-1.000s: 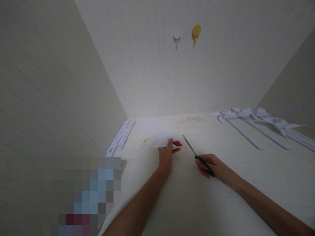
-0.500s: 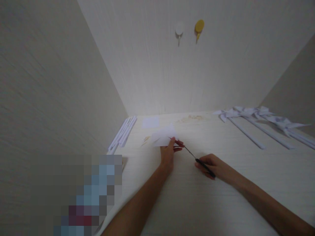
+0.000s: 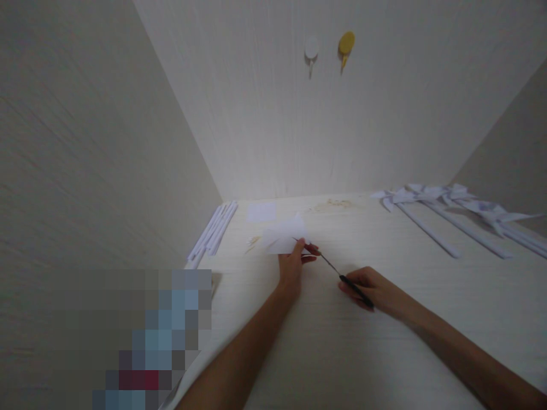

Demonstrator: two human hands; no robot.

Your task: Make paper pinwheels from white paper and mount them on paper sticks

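My left hand (image 3: pixel 292 267) pinches a white sheet of paper (image 3: pixel 282 236) by its right side, holding it above the table. In my right hand (image 3: pixel 370 287) is a pair of scissors (image 3: pixel 356 291) with black handles, fingers wrapped about them. The thin dark blades point up and left, reaching the paper beside my left fingers. Part of the blades is hidden behind those fingers. Another flat white sheet (image 3: pixel 261 212) lies on the table beyond the held one.
Rolled white paper sticks (image 3: pixel 216 228) lie at the left edge. Paper pinwheel-like shapes on sticks (image 3: pixel 431 230) lie at the right. Small pale scraps (image 3: pixel 253 244) are near the paper. The back wall carries a white hook (image 3: pixel 311 48) and a yellow hook (image 3: pixel 346 43).
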